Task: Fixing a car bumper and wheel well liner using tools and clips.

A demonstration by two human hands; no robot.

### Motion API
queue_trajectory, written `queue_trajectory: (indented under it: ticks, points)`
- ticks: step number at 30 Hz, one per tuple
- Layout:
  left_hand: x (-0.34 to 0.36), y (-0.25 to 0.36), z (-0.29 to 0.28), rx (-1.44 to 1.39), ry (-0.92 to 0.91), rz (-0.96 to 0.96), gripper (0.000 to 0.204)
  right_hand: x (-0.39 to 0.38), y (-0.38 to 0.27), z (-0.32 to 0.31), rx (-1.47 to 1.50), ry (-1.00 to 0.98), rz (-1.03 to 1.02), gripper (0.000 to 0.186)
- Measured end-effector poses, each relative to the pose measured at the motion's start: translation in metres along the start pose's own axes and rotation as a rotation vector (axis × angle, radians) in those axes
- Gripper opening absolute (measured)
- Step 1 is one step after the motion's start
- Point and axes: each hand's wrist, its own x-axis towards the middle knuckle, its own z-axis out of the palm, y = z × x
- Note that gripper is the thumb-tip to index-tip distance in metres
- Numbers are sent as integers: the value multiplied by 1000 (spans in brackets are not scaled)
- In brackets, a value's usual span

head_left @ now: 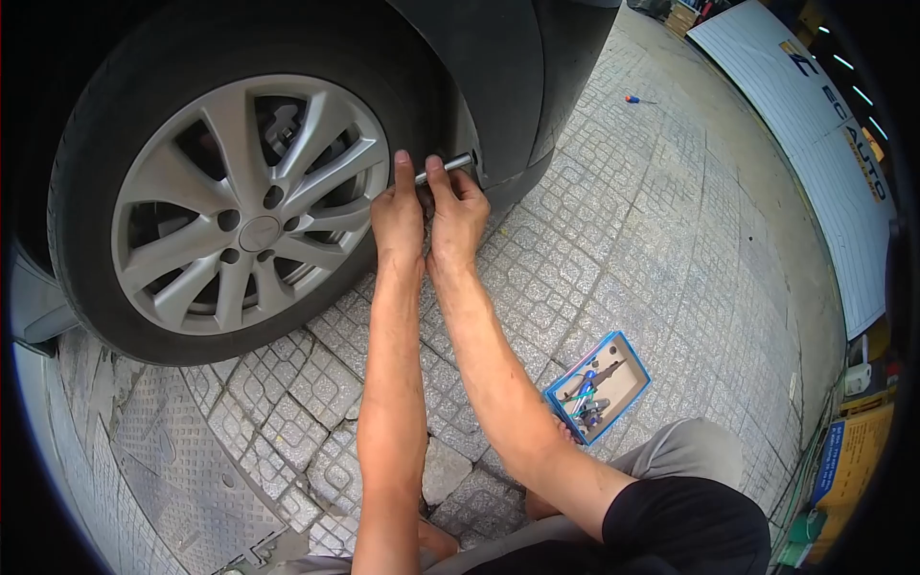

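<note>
My left hand (398,213) and my right hand (458,209) are side by side at the rear edge of the tire (115,96), both closed around a short silver metal rod (457,161). The rod's far end meets the dark body panel (498,86) at the wheel arch, near a small dark spot. My thumbs lie along the rod, and the fingers underneath are mostly hidden. The silver alloy wheel (220,278) fills the left of the view.
A blue-rimmed box (628,388) of tools lies on the tiled pavement (613,259) by my right knee (700,450). A small red-and-blue screwdriver (632,100) lies farther off. A white sign board (795,153) and shop items line the right side.
</note>
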Motion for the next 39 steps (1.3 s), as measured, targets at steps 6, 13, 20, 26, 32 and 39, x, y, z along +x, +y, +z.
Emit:
queue_trajectory:
  ticks: [6,13,20,26,32,39]
  points:
    - [12,-6,-16,17,-156,157,32,-15,-8,24,452,-52,-165,30]
    - [-3,-13,-13,29,-184,516,28,-2,9,10,431,-51,-65,43]
    - [0,4,-15,67,-69,176,39,-6,5,5,649,-217,-143,44]
    - [9,-3,-19,49,-181,367,21,-5,2,7,652,-209,9,42]
    - [11,-14,-17,81,-142,721,27,1,11,5,482,-76,-134,38]
    - [7,13,-10,216,-123,140,41,0,8,3,617,-171,-150,43]
